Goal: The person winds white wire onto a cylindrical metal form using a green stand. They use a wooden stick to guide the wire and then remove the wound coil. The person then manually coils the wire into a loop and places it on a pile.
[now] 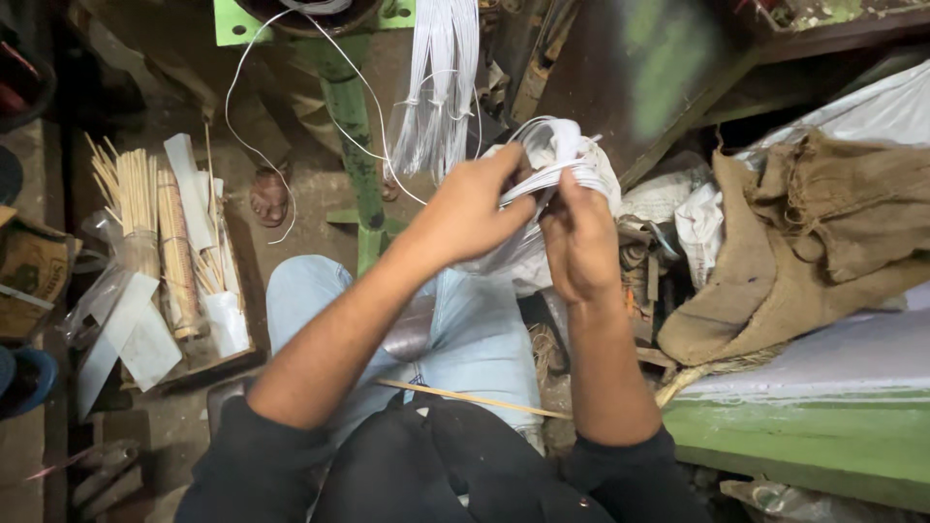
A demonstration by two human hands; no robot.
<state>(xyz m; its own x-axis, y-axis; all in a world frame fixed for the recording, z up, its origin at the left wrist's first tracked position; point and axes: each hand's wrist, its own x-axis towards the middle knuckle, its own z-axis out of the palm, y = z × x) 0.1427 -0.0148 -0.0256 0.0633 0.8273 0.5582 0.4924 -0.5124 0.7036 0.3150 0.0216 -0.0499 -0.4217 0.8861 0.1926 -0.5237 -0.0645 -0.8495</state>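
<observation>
My left hand [475, 208] and my right hand [578, 240] meet in front of me, both gripping a bundle of thin white strands [557, 155] that loops over my fingers. The bundle lies against a white plastic bag [513, 257] resting on my light blue trouser leg [475, 339]. More white strands [441, 77] hang down in a thick hank from above, just beyond my left hand. A single loose white thread [242, 116] curves off to the left from a green machine frame [354, 126].
A tray of thin bamboo sticks and paper strips [165, 252] sits on the floor at left. Brown burlap sacking [814, 242] lies over a green bench [823, 436] at right. A thin stick [465, 395] crosses my lap. Another person's sandalled foot [269, 194] is behind the frame.
</observation>
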